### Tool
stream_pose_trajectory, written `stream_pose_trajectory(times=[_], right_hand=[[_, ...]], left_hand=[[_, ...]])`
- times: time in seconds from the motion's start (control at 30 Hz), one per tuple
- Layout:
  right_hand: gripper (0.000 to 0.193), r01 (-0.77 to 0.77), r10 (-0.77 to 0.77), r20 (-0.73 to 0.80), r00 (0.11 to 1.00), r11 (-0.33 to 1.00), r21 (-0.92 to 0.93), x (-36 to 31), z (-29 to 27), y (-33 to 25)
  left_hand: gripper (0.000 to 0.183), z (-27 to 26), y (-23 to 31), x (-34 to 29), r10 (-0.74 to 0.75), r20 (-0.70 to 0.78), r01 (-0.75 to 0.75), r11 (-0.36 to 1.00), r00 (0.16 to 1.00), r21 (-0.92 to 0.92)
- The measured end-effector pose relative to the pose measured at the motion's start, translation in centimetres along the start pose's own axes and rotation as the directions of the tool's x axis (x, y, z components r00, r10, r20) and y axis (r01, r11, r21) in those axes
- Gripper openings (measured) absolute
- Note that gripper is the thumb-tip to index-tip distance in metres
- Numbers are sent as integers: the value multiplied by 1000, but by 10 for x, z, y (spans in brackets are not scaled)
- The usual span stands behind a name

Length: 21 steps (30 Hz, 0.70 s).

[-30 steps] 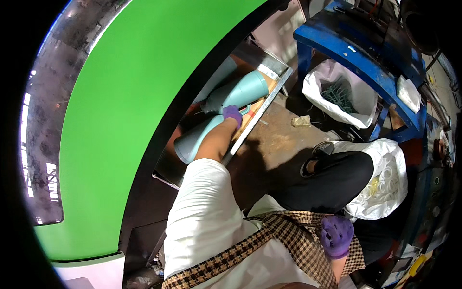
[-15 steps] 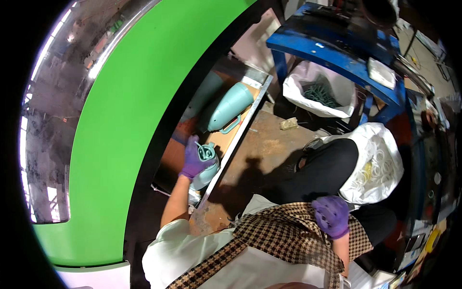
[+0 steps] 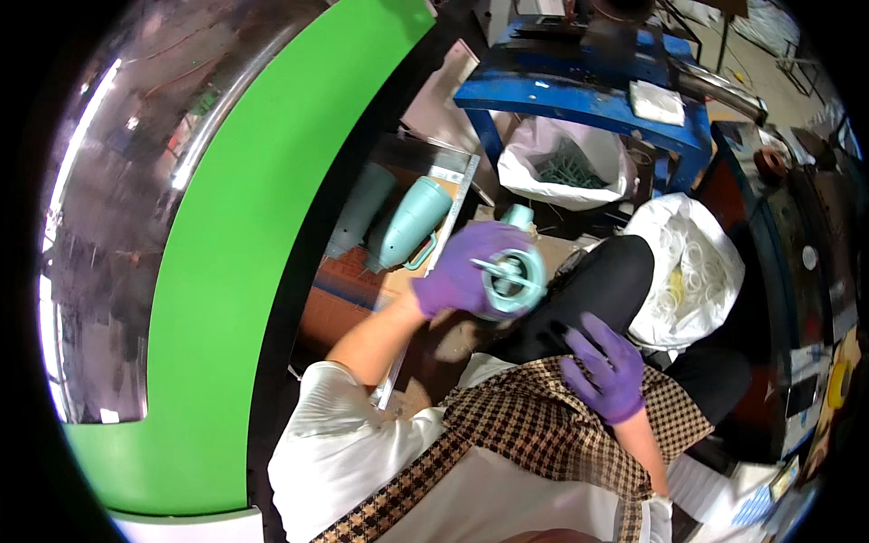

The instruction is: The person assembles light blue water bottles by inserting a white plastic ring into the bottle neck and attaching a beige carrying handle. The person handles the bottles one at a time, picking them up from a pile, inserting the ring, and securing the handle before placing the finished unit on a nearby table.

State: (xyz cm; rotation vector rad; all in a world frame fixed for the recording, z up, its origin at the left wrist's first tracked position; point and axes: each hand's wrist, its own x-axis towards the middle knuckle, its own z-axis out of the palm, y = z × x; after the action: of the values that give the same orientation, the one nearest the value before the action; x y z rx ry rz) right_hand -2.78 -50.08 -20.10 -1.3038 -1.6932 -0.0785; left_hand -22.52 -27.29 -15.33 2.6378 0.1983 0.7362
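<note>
My left hand (image 3: 471, 269), in a purple glove, grips a pale teal plastic housing (image 3: 536, 279) above my lap. The housing's round open end faces up, and thin teal bars with a small hub cross the opening. Part of its body is hidden behind the glove. My right hand (image 3: 608, 373), gloved the same way, hangs over my checked apron with fingers spread and nothing in them. At left, a similar tapered teal housing (image 3: 416, 222) with a loop handle lies in a metal-edged tray (image 3: 457, 185). Beside it, partly in shadow, is another teal housing (image 3: 364, 208).
A green machine panel (image 3: 240, 226) curves along the left. Ahead stands a blue metal table (image 3: 579, 113), with a white sack (image 3: 543, 185) of teal scraps beneath. Right of my knee sits a white sack (image 3: 643, 308) of pale plastic rings. Dark equipment (image 3: 760, 244) lines the right.
My left hand has lifted the teal housing out of the tray and brought it right, over my lap. My right hand has risen slightly off the apron and spread its fingers.
</note>
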Motion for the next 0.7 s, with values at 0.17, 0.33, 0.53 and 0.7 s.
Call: stream_pose_trajectory(times=[0.17,0.33,0.53,0.7], right_hand=[[66,-214,249,185,951,958,-193,6,33,-6],[73,-436,464,167,870,882,-180,-6,58,-9],[50,-480,542,242,805,834,-272,-18,72,-10],[28,-396,438,257,862,897,-199,-38,72,2]], left_hand=[[44,65,37,29,65,-165,-72,997,984,-33],[37,82,49,22,-36,-224,54,996,974,74],[36,107,43,-2,-81,-249,120,982,965,145],[43,118,61,-15,-43,-268,135,932,963,336]])
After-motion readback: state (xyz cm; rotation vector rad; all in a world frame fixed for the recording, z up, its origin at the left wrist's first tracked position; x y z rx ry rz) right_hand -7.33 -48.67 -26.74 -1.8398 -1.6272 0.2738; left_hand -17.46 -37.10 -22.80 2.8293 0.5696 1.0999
